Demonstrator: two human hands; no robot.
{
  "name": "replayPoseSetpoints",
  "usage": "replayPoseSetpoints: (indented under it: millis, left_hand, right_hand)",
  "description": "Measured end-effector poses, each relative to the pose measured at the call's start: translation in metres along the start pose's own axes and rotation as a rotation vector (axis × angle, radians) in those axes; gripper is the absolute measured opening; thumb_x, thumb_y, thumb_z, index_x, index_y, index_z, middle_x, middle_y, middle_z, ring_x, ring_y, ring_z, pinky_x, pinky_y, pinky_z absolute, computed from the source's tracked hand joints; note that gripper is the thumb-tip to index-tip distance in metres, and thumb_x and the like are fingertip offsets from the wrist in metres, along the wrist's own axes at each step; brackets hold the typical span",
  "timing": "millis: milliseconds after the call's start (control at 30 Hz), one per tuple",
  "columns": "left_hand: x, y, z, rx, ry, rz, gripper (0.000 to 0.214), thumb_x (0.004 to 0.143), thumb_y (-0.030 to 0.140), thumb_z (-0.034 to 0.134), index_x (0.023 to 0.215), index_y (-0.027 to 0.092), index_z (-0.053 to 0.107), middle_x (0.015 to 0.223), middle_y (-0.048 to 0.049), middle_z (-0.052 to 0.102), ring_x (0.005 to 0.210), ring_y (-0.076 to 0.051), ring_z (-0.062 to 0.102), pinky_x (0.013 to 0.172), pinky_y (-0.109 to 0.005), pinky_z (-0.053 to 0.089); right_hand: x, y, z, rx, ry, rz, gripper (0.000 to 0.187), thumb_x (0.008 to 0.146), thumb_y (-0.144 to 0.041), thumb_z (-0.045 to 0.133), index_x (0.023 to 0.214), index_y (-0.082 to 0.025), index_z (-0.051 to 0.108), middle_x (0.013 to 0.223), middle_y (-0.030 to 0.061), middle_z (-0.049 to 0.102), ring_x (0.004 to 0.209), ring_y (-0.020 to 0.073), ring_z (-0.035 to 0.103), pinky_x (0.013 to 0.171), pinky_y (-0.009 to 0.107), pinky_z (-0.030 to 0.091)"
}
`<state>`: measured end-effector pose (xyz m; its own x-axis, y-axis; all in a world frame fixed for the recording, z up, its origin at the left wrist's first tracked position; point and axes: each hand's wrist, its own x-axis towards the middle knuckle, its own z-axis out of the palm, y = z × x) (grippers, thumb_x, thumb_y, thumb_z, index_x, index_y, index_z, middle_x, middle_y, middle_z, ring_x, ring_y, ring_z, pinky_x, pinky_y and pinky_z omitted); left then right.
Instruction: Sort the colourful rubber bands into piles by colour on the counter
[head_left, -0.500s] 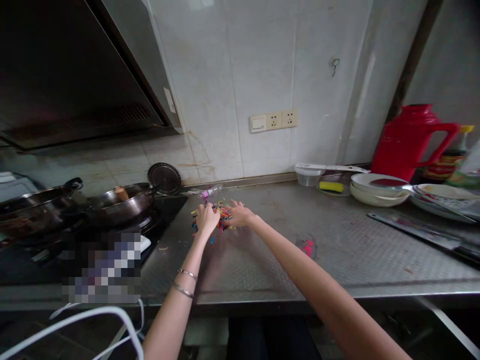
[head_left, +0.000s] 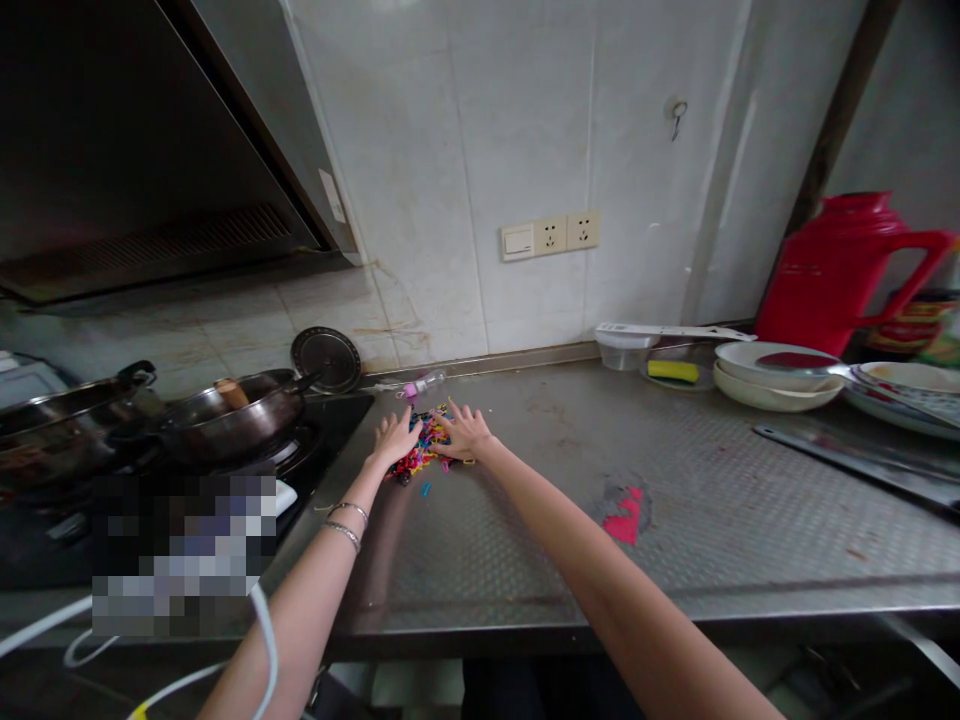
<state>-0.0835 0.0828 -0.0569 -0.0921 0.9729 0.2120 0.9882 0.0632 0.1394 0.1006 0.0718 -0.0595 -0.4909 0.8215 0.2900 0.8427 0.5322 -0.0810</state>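
Observation:
A loose pile of small bright bands (head_left: 429, 436), like little elastic hair ties in many colours, lies on the steel counter (head_left: 517, 540). My left hand (head_left: 394, 440) rests at the pile's left side with its fingers spread. On the opposite side, my right hand (head_left: 466, 434) is also open, its fingertips touching the bands. Part of the pile is hidden under the fingers. A blue band (head_left: 425, 489) lies apart, nearer the front. Just behind the pile is a small clear bottle (head_left: 431, 382) with a purple top.
Pans (head_left: 232, 415) stand on the black hob at left. A clear packet with pink (head_left: 624, 515) lies right of my right forearm. Toward the right are stacked bowls (head_left: 776, 385), a yellow sponge (head_left: 673, 371), a long metal utensil (head_left: 832, 455) and a red thermos jug (head_left: 836, 275).
My left hand has moved left and its fingers have spread out flat. The bands look more gathered between the hands. The view has shifted slightly.

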Motion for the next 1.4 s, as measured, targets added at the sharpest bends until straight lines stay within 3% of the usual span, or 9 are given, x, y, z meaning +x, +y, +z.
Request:
replayPoseSetpoints:
  millis: [233, 433, 633, 767, 967, 1167, 1400]
  left_hand:
    - [-0.004, 0.009, 0.014, 0.006, 0.103, 0.113, 0.048, 0.087, 0.037, 0.027, 0.129, 0.017, 0.039, 0.118, -0.0121, 0.053, 0.107, -0.024, 0.048, 0.092, -0.035, 0.031]
    - [-0.014, 0.013, 0.011, 0.091, 0.148, 0.099, 0.04, 0.086, 0.039, 0.031, 0.111, 0.02, 0.054, 0.105, -0.0133, 0.056, 0.1, -0.025, 0.05, 0.087, -0.036, 0.035]
    - [-0.019, 0.019, 0.004, 0.061, 0.018, 0.068, 0.043, 0.088, 0.043, 0.021, 0.103, 0.019, 0.054, 0.095, -0.0112, 0.061, 0.088, -0.023, 0.057, 0.072, -0.032, 0.043]
    - [-0.023, 0.024, -0.002, 0.102, 0.011, 0.059, 0.049, 0.087, 0.045, 0.021, 0.095, 0.017, 0.06, 0.091, -0.0141, 0.063, 0.086, -0.026, 0.06, 0.071, -0.034, 0.044]
    - [-0.023, 0.029, -0.009, 0.055, 0.038, 0.039, 0.052, 0.087, 0.044, 0.024, 0.088, 0.015, 0.067, 0.089, -0.0165, 0.065, 0.088, -0.027, 0.06, 0.072, -0.033, 0.044]
    - [-0.01, 0.05, -0.018, -0.075, 0.127, -0.027, 0.05, 0.087, 0.041, 0.026, 0.086, 0.014, 0.068, 0.088, -0.0168, 0.066, 0.084, -0.024, 0.061, 0.067, -0.027, 0.041]
    - [-0.003, 0.107, -0.015, -0.276, 0.152, -0.007, 0.049, 0.087, 0.035, 0.027, 0.078, 0.009, 0.067, 0.078, -0.0166, 0.066, 0.074, -0.02, 0.061, 0.061, -0.024, 0.038]
  right_hand:
    - [0.003, -0.01, 0.011, 0.038, -0.002, 0.0, 0.065, 0.075, -0.065, 0.029, 0.128, -0.027, 0.037, 0.119, 0.0139, 0.047, 0.11, 0.0322, 0.037, 0.085, 0.051, 0.028]
    - [0.005, -0.019, 0.009, 0.031, 0.054, 0.003, 0.049, 0.079, -0.049, 0.039, 0.115, -0.017, 0.049, 0.117, 0.0159, 0.047, 0.108, 0.0295, 0.04, 0.084, 0.045, 0.036]
    - [0.01, -0.028, 0.006, 0.087, -0.013, -0.011, 0.033, 0.085, -0.03, 0.033, 0.113, -0.015, 0.045, 0.116, 0.0173, 0.048, 0.105, 0.0241, 0.049, 0.079, 0.037, 0.044]
    - [0.014, -0.031, 0.005, 0.07, -0.077, -0.022, 0.029, 0.088, -0.022, 0.027, 0.108, -0.014, 0.047, 0.103, 0.0155, 0.059, 0.092, 0.023, 0.059, 0.072, 0.036, 0.048]
    - [0.016, -0.029, 0.0, 0.055, -0.063, -0.04, 0.029, 0.087, -0.017, 0.028, 0.106, -0.01, 0.049, 0.103, 0.0187, 0.059, 0.092, 0.0236, 0.06, 0.073, 0.034, 0.047]
    - [0.007, 0.002, -0.026, 0.111, 0.006, 0.067, 0.029, 0.089, -0.03, 0.03, 0.105, -0.013, 0.046, 0.102, 0.0161, 0.06, 0.091, 0.0235, 0.06, 0.073, 0.03, 0.044]
    - [-0.023, 0.081, -0.063, 0.112, 0.059, 0.191, 0.027, 0.086, -0.032, 0.036, 0.097, -0.012, 0.051, 0.094, 0.0153, 0.062, 0.088, 0.0218, 0.058, 0.069, 0.025, 0.039]
